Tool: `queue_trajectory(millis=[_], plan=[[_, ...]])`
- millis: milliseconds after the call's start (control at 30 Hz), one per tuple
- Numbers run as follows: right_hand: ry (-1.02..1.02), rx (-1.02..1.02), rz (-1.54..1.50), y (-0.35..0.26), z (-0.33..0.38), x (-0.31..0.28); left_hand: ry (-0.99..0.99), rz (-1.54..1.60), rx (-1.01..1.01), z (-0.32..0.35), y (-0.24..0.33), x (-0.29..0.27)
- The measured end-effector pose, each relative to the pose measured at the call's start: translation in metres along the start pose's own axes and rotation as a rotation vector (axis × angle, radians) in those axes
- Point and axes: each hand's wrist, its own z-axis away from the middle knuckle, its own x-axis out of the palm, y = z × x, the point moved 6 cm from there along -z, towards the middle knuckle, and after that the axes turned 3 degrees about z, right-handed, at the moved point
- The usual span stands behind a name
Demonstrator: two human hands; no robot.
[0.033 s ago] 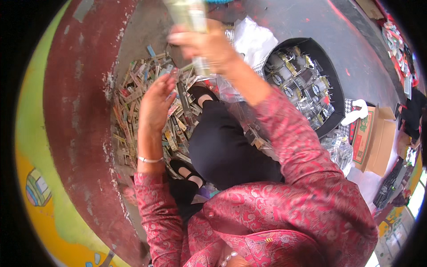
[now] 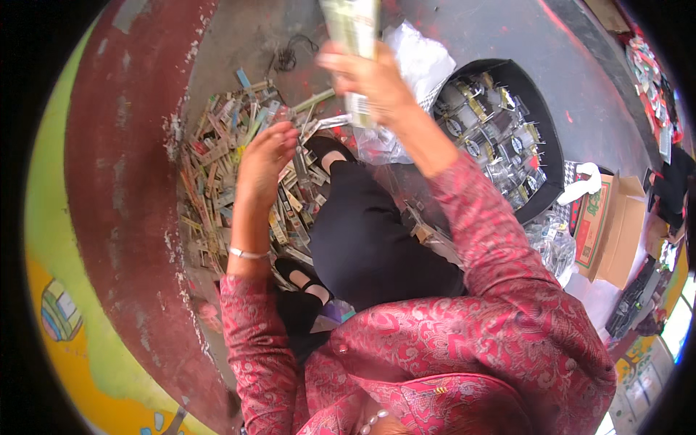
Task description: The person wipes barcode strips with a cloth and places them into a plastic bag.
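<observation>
- Right hand (image 2: 373,78) grips a long, pale, blurred package (image 2: 353,29) toward its near end; the package's long axis runs near to far, raised above the grey floor (image 2: 500,32).
- Left hand (image 2: 267,156), loosely open with bent fingers, is nearer and left of the package.
- Below it, a pile of narrow strips (image 2: 225,145) spreads along the floor's left edge, beside a maroon band (image 2: 123,159).
- Rightward, a white bag (image 2: 420,61), then a black tub (image 2: 552,145) of packaged items (image 2: 500,152); floor stretches beyond both.

Two hands (image 2: 262,165) (image 2: 375,85), one pale package (image 2: 352,27), one black tub (image 2: 551,152), two shoes (image 2: 290,270), one heap of strips (image 2: 217,156)
</observation>
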Motion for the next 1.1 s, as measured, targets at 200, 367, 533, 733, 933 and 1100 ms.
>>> queue_trajectory(millis=[200, 367, 533, 733, 933, 1100], plan=[[0.497, 0.19, 0.286, 0.079, 0.066, -0.143, -0.365, -0.977, 0.526, -0.078, -0.06, 0.093], [0.531, 0.127, 0.352, 0.084, 0.064, -0.151, -0.441, -1.453, 0.726, -0.113, -0.123, 0.111], [0.513, 0.095, 0.334, 0.089, 0.048, -0.148, -0.384, -1.037, 0.571, -0.113, -0.112, 0.083], [0.52, 0.161, 0.433, 0.124, 0.054, -0.158, 0.069, -0.282, 0.018, -0.123, -0.104, 0.034], [0.467, -0.041, 0.343, 0.115, 0.038, -0.147, 0.216, -0.579, 0.191, -0.118, -0.107, 0.03], [0.289, -0.223, 0.407, 0.099, 0.007, -0.105, 0.132, -0.169, 0.087, -0.116, -0.096, 0.044]])
